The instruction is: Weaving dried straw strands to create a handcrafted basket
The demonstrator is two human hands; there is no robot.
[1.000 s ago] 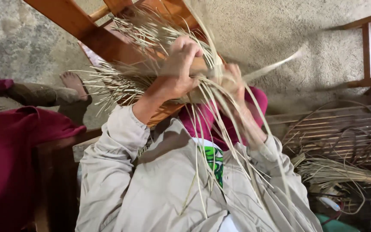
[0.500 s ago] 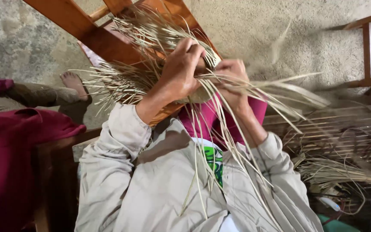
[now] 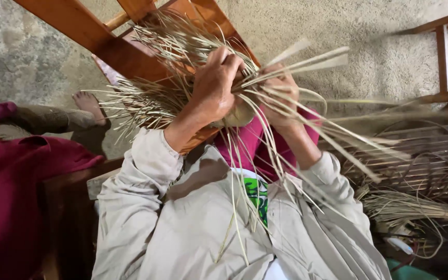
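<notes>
A bunch of long pale straw strands (image 3: 172, 57) fans out over my lap, and both hands work at its middle. My left hand (image 3: 214, 83) is closed over the top of the bunch and presses on a small pale woven piece (image 3: 240, 115) beneath it. My right hand (image 3: 281, 98) grips several strands just to the right, and they stream out blurred toward the right. Loose strands (image 3: 245, 197) hang down over my beige sleeves and magenta skirt.
An orange-brown wooden chair frame (image 3: 94, 39) stands behind the straw. Another person's bare foot (image 3: 86, 102) and magenta clothing (image 3: 6, 202) are at the left. Bundles of dried straw (image 3: 416, 207) and slats lie at the right under a wooden frame (image 3: 442, 57), on rough concrete floor (image 3: 16, 57).
The strands in my right hand have swung out to the right and up. My right hand has shifted a little nearer the left hand, which keeps its grip on the bunch.
</notes>
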